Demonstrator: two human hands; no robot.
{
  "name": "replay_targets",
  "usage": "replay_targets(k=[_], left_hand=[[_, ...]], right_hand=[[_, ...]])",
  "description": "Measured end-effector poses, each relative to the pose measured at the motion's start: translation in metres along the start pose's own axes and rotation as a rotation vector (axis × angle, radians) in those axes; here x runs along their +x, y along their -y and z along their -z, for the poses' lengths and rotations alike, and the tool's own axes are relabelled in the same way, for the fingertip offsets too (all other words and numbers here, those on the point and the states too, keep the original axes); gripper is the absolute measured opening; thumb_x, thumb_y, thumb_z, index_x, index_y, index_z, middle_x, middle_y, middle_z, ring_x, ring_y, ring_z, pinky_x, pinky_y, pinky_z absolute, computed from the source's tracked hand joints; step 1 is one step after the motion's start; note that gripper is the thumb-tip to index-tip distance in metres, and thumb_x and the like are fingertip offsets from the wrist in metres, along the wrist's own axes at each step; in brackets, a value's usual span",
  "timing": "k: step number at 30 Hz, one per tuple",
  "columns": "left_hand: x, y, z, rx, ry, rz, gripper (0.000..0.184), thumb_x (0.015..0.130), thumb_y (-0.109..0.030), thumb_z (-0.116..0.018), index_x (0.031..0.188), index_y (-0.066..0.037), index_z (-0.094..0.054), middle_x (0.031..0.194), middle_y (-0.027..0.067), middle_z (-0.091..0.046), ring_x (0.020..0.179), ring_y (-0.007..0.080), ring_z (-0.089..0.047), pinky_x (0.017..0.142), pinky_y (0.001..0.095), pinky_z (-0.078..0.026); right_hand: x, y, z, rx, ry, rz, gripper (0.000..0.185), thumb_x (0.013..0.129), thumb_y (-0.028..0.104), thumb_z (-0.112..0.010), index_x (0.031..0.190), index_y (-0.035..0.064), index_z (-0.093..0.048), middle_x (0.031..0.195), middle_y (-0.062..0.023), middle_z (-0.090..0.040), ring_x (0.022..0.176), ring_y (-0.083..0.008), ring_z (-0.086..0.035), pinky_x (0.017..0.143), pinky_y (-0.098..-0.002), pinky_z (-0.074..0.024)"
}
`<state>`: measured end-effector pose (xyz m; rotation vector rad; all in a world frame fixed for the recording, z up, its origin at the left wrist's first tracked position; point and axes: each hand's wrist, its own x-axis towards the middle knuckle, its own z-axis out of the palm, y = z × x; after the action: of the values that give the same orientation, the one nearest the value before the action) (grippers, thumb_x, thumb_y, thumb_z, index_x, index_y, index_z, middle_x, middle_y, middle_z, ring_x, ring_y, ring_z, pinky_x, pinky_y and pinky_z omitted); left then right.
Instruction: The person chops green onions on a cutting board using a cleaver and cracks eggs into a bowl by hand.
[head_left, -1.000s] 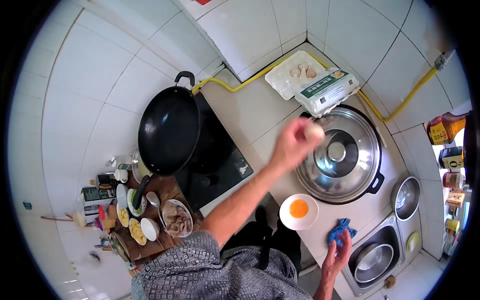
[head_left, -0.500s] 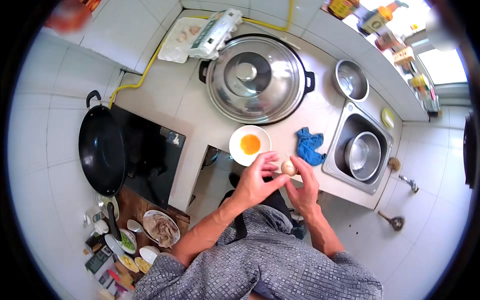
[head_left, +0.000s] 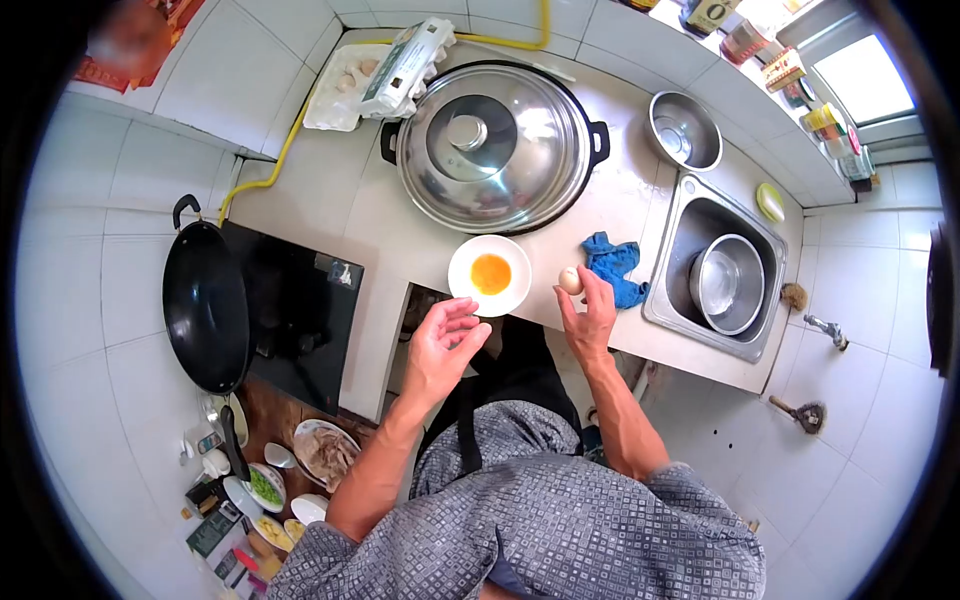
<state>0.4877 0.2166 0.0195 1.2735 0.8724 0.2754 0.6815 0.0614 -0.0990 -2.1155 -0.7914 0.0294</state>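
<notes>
An egg [head_left: 570,281] with a pale shell is pinched in the fingertips of my right hand [head_left: 590,316], just above the counter's front edge. Nothing is in my left hand [head_left: 445,345]; its fingers are apart, close to the near-left rim of a white bowl [head_left: 458,278]. Inside that bowl lies orange-yellow raw egg [head_left: 491,273]. A crumpled blue cloth [head_left: 612,266] rests on the counter right beside the egg.
Behind the bowl stands a large lidded pan [head_left: 540,150]. An egg carton [head_left: 408,75] is at the back left. The sink [head_left: 668,318] on the right holds a metal basin [head_left: 727,285]. A black wok [head_left: 205,310] sits left on the dark cooktop [head_left: 300,320].
My hands have moved apart: the left has drawn off to the left, away from the egg. My right hand keeps the egg. The view has shifted slightly.
</notes>
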Motion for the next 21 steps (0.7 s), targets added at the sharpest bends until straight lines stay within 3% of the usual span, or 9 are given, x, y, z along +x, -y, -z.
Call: replay_targets(k=[4, 8, 12, 15, 19, 21], left_hand=[[-0.001, 0.011, 0.001, -0.053, -0.013, 0.005, 0.045, 0.092, -0.009, -0.074, 0.131, 0.002, -0.053, 0.126, 0.0143, -0.063, 0.11, 0.018, -0.063, 0.097, 0.0318, -0.053], [0.0, 0.01, -0.001, -0.045, 0.026, 0.002, 0.046, 0.092, -0.01, -0.074, 0.13, 0.003, -0.053, 0.125, 0.0144, -0.063, 0.109, 0.0174, -0.064, 0.095, 0.0313, -0.054], [0.005, 0.011, -0.007, -0.022, 0.064, 0.017, 0.044, 0.092, -0.009, -0.074, 0.129, 0.003, -0.054, 0.126, 0.0141, -0.062, 0.107, 0.017, -0.064, 0.094, 0.0306, -0.055], [0.01, 0.008, -0.01, -0.028, 0.078, 0.006, 0.044, 0.092, -0.009, -0.074, 0.129, 0.004, -0.055, 0.126, 0.0139, -0.062, 0.107, 0.0166, -0.064, 0.093, 0.0301, -0.055], [0.021, 0.003, -0.016, -0.043, 0.078, -0.01, 0.044, 0.09, -0.012, -0.077, 0.125, 0.005, -0.057, 0.123, 0.0152, -0.063, 0.105, 0.0173, -0.064, 0.088, 0.0295, -0.056], [0.031, 0.005, -0.017, -0.013, 0.099, -0.026, 0.044, 0.09, -0.012, -0.076, 0.127, 0.004, -0.057, 0.124, 0.0147, -0.063, 0.106, 0.018, -0.064, 0.089, 0.0307, -0.056]], right_hand=[[-0.005, -0.021, -0.014, -0.075, 0.115, 0.034, 0.051, 0.077, 0.011, -0.084, 0.123, 0.001, -0.064, 0.113, -0.0178, -0.066, 0.105, -0.034, -0.062, 0.091, -0.0414, -0.0517], [0.001, -0.008, -0.007, 0.023, 0.072, -0.006, 0.05, 0.078, 0.012, -0.083, 0.123, 0.0005, -0.064, 0.114, -0.0182, -0.065, 0.106, -0.0348, -0.061, 0.092, -0.0425, -0.0509], [-0.004, -0.027, -0.016, -0.097, 0.149, 0.033, 0.049, 0.079, 0.012, -0.082, 0.122, 0.0003, -0.064, 0.118, -0.0192, -0.063, 0.108, -0.0355, -0.06, 0.093, -0.0431, -0.0504], [0.001, -0.016, -0.011, 0.028, 0.12, -0.011, 0.05, 0.078, 0.014, -0.083, 0.122, 0.0001, -0.064, 0.119, -0.0191, -0.062, 0.107, -0.0363, -0.06, 0.094, -0.0429, -0.0499], [0.001, -0.031, -0.009, -0.093, 0.186, 0.002, 0.053, 0.077, 0.016, -0.084, 0.123, 0.0, -0.063, 0.118, -0.0196, -0.063, 0.109, -0.0363, -0.059, 0.093, -0.0426, -0.0506], [0.008, -0.034, -0.009, -0.062, 0.226, -0.023, 0.051, 0.079, 0.018, -0.084, 0.123, -0.0002, -0.063, 0.112, -0.0161, -0.066, 0.103, -0.0292, -0.063, 0.088, -0.0384, -0.0523]])
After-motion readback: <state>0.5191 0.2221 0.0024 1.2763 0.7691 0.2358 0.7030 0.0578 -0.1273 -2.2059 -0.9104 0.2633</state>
